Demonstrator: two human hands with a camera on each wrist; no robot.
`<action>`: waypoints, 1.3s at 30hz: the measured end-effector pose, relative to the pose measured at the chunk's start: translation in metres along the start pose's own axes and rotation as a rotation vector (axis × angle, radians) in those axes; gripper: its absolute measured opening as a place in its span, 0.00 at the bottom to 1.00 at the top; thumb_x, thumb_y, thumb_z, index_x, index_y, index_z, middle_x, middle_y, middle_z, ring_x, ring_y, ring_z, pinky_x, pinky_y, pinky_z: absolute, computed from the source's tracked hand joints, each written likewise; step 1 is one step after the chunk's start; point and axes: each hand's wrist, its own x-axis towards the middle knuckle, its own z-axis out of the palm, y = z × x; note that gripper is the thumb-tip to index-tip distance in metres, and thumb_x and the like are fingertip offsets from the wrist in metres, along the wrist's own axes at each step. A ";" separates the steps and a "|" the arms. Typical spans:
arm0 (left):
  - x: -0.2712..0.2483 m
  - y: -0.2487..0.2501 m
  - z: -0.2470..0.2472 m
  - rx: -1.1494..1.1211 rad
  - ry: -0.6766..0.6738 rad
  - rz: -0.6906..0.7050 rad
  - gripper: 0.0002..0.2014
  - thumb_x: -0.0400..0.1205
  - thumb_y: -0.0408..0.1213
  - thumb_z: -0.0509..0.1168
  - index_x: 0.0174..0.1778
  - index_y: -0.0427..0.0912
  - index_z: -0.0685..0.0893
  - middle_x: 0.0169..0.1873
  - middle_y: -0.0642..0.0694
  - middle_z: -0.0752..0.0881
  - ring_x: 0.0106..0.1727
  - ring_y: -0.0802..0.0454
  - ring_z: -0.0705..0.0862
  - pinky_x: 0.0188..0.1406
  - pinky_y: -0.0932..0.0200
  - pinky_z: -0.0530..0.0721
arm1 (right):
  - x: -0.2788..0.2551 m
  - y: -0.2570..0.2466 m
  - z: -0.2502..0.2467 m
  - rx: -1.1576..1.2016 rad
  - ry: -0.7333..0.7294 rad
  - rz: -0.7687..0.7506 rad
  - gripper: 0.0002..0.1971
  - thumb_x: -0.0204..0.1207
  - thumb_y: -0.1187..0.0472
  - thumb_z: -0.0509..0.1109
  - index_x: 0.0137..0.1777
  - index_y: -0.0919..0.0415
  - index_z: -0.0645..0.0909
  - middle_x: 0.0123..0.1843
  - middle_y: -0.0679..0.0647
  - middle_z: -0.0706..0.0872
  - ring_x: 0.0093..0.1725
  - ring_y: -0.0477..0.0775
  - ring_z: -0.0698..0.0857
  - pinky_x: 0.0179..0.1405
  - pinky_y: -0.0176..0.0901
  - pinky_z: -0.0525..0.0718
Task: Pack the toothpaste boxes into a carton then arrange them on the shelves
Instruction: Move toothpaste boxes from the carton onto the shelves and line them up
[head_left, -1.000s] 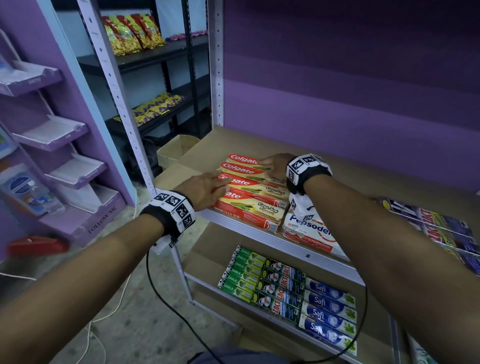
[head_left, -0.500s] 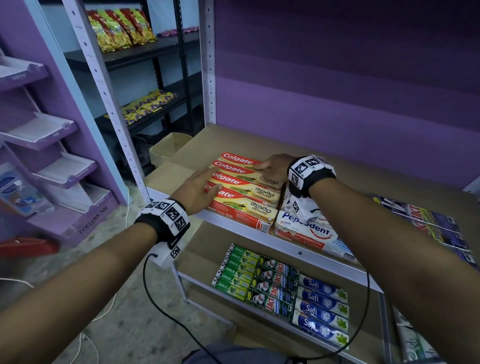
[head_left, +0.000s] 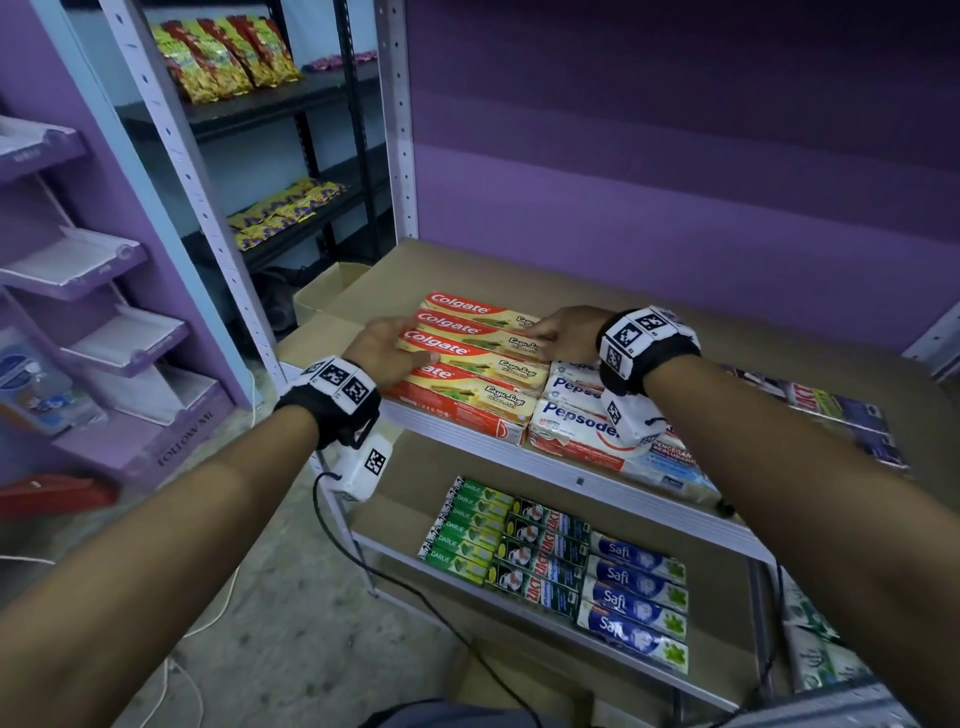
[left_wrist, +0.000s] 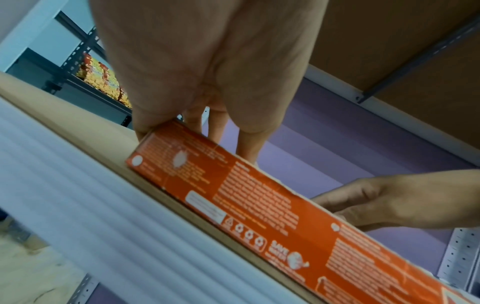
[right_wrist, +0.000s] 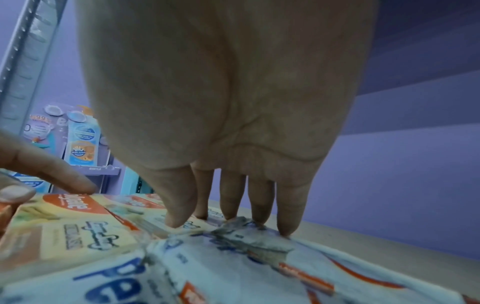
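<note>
The Colgate boxes (head_left: 475, 353) lie flat in a row of four on the upper shelf (head_left: 582, 480), at its front left, their long axis running left to right along the shelf's front edge, so each hand meets one short end of the row. The left hand (head_left: 387, 349) is at the left end of the boxes, its grip narrow: in the left wrist view the thumb and fingers curl over the end of the front box, thumb against the near corner and fingertips on top, though I cannot tell how firmly it holds. The right hand (head_left: 563, 332) is at the right end of the boxes, fingers straight and close together, tips pressing down where the boxes meet the white Pepsodent packs (head_left: 587, 426) that lie just beside them on the right. Judging by this, the next move is a squeeze or slide of the row along its long axis, with both hands about equally near. The carton named in the task is hard to pick out; an open brown box (head_left: 332, 286) sits behind and left of the Colgate boxes, below shelf level, partly hidden. More toothpaste boxes (head_left: 556, 561) lie on the shelf below the Colgate boxes. How many layers the row has is not clear.
</note>
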 end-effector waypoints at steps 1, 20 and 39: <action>-0.001 0.001 0.001 0.024 0.009 0.000 0.32 0.79 0.46 0.75 0.79 0.45 0.74 0.69 0.45 0.81 0.65 0.45 0.83 0.69 0.46 0.80 | -0.001 -0.001 0.001 -0.005 0.004 0.014 0.27 0.84 0.45 0.63 0.83 0.40 0.65 0.83 0.49 0.70 0.78 0.55 0.73 0.73 0.49 0.71; -0.102 0.058 0.042 0.174 -0.183 0.725 0.06 0.83 0.47 0.67 0.48 0.51 0.87 0.44 0.56 0.85 0.44 0.60 0.82 0.43 0.65 0.80 | -0.195 -0.007 0.030 0.529 -0.004 -0.107 0.07 0.82 0.57 0.69 0.44 0.49 0.86 0.34 0.52 0.90 0.25 0.51 0.85 0.24 0.40 0.83; -0.156 -0.225 0.336 0.240 -0.956 -0.403 0.17 0.85 0.46 0.64 0.62 0.38 0.86 0.57 0.38 0.88 0.55 0.38 0.88 0.54 0.47 0.87 | -0.191 0.011 0.510 1.202 -0.718 0.694 0.14 0.84 0.57 0.68 0.64 0.62 0.80 0.59 0.62 0.82 0.54 0.68 0.87 0.56 0.69 0.87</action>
